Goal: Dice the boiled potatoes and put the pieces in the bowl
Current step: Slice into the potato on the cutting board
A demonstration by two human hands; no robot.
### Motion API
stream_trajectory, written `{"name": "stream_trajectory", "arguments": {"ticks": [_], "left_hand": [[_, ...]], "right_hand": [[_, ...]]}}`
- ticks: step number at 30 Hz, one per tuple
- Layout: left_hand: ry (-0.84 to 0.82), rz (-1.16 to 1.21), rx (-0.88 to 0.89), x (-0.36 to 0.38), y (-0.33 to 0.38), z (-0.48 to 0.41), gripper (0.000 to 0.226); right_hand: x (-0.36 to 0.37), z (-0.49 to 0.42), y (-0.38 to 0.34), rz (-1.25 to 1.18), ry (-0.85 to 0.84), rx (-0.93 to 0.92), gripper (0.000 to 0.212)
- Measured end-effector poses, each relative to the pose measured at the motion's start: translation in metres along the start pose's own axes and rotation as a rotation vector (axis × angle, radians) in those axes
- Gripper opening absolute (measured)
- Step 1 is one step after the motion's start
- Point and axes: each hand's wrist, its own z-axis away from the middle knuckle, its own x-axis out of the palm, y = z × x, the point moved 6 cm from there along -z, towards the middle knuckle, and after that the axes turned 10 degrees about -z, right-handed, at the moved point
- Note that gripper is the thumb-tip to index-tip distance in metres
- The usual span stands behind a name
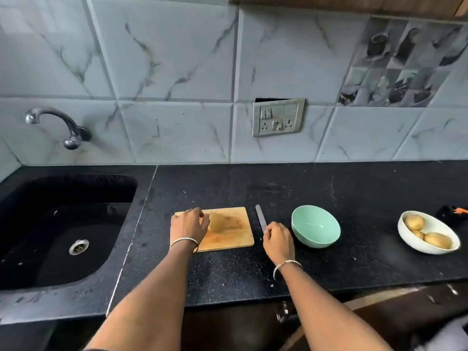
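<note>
The boiled potatoes [438,239] sit whole in a white bowl [417,245] far right of the cutting board [233,231], none cut yet. Just right of the board lies the knife [260,216], and beyond it the green bowl [316,239].

The right hand [278,240] covers the knife's handle with its fingers [269,228] curled. I cannot tell if they have closed on it.

The left hand [188,225] rests on the board's left part, fingers [200,214] loosely bent, nothing seen in them.

I'd worry that the potatoes are a long reach away. Reaching with the blade in hand could clip the green bowl, and soft boiled potato may slip or crumble.

The surface [329,188] is speckled black stone. Left of the board are a sink [25,198] and tap [58,120], and behind it marbled tiles [177,59] and a socket plate [278,117].
</note>
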Motion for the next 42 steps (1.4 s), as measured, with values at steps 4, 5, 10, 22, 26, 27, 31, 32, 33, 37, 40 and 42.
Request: {"name": "stream_trajectory", "arguments": {"ticks": [4, 5, 10, 22, 26, 27, 31, 32, 33, 37, 40, 42], "left_hand": [[-0.068, 0.047, 0.027, 0.026, -0.008, -0.007, 0.043], [-0.096, 0.054, 0.046, 0.033, -0.010, -0.009, 0.047], [-0.186, 0.139, 0.115, 0.057, -0.016, -0.017, 0.072], [-0.265, 0.469, 0.117, 0.081, -0.018, -0.019, 0.091], [-0.258, 0.529, 0.165, 0.083, -0.010, -0.022, 0.080], [-0.261, 0.547, 0.167, 0.084, -0.010, -0.024, 0.078], [-0.257, 0.593, 0.159, 0.087, -0.012, -0.026, 0.069], [-0.264, 0.605, 0.158, 0.090, -0.013, -0.027, 0.068], [-0.270, 0.623, 0.158, 0.091, -0.013, -0.028, 0.067], [-0.266, 0.663, 0.148, 0.091, -0.015, -0.027, 0.066], [-0.247, 0.695, 0.135, 0.090, -0.017, -0.025, 0.062], [-0.243, 0.719, 0.139, 0.090, -0.017, -0.024, 0.060]], "right_hand": [[0.019, -0.006, 0.018, 0.075, -0.105, 0.191, 0.038], [0.023, -0.007, 0.021, 0.091, -0.123, 0.228, 0.046], [0.030, -0.016, 0.029, 0.053, -0.147, 0.362, 0.051], [0.030, -0.006, -0.030, -0.419, 0.093, 0.285, 0.017], [0.050, 0.014, -0.061, -0.389, -0.043, 0.239, 0.030], [0.057, 0.018, -0.067, -0.336, -0.073, 0.218, 0.035], [0.077, 0.030, -0.080, -0.236, -0.138, 0.156, 0.041], [0.083, 0.032, -0.082, -0.239, -0.155, 0.156, 0.040], [0.087, 0.035, -0.084, -0.231, -0.167, 0.152, 0.039], [0.096, 0.045, -0.083, -0.146, -0.192, 0.165, 0.038], [0.096, 0.051, -0.084, -0.118, -0.202, 0.193, 0.039], [0.093, 0.051, -0.086, -0.106, -0.196, 0.186, 0.039]]}}
